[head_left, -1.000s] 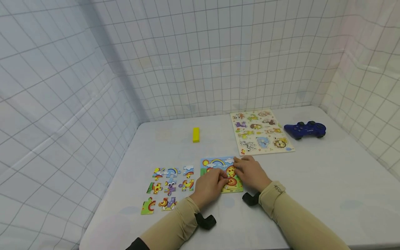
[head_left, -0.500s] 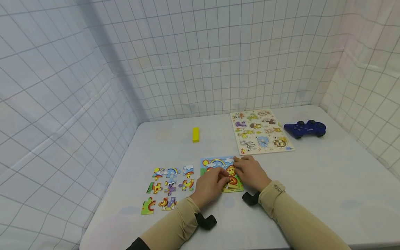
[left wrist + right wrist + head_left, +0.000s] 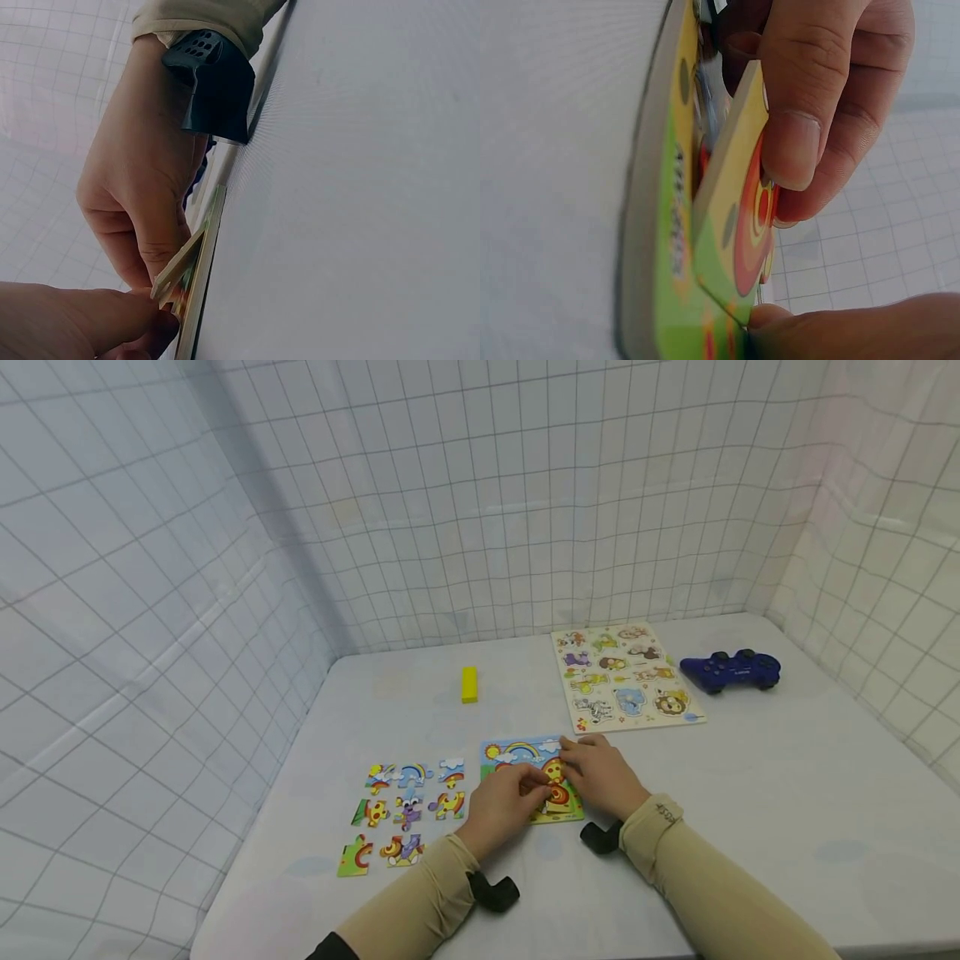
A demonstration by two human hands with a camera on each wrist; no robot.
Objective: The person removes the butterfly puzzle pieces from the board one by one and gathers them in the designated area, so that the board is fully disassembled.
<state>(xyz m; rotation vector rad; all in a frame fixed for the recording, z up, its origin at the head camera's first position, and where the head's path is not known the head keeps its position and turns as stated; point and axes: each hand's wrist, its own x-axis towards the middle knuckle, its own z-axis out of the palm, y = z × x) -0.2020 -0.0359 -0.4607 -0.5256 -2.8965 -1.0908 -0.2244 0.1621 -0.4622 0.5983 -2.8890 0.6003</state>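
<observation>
A small jigsaw puzzle (image 3: 522, 746) in a flat tray lies before me, showing a sun, a rainbow and a bear. My left hand (image 3: 506, 803) pinches a puzzle piece (image 3: 733, 214) with a red and orange spiral at the tray's lower right. That piece is tilted, one side raised off the tray and the other down at its edge. My right hand (image 3: 602, 774) rests along the tray's right side, fingers fairly straight, its thumb (image 3: 780, 324) at the piece's low edge. In the left wrist view the raised piece (image 3: 178, 262) stands between both hands.
Several loose puzzle pieces (image 3: 409, 810) lie spread to the left of the tray. Beyond it sit a yellow block (image 3: 469, 685), a larger animal puzzle board (image 3: 624, 678) and a blue game controller (image 3: 731, 671). A white gridded curtain surrounds the table (image 3: 787, 827).
The spiral piece shifts slightly under my left fingers. Both hands otherwise keep nearly the same place, and the other things stay put.
</observation>
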